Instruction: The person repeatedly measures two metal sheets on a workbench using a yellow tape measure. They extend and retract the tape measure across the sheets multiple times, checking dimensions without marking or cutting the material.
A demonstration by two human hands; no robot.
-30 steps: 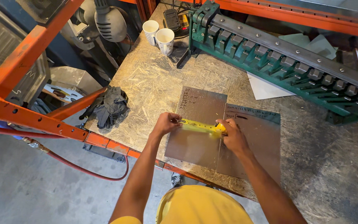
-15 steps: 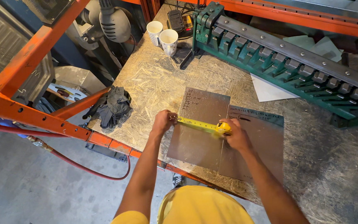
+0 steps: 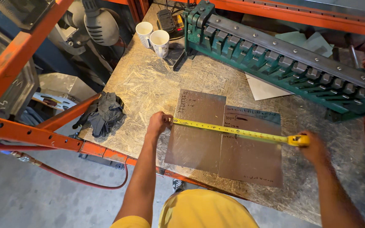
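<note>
Flat on the bench's front edge, two thin stiff metal sheets [image 3: 224,143], sharp-edged likely; left hand [image 3: 159,123] pinches the tape measure [image 3: 237,131] blade's tip, right hand [image 3: 313,147] grips its case.

- We are in a metalworking workshop, seen from above.
- Our bench [image 3: 148,84] is a rough chipboard top set in orange steel racking [image 3: 17,131].
- A long green sheet-metal bending brake [image 3: 284,63] lies across the back.
- Flat metal sheets [image 3: 216,143] lie on the board.
- A red air hose [image 3: 81,181] trails over the bare concrete floor [image 3: 30,202].
</note>
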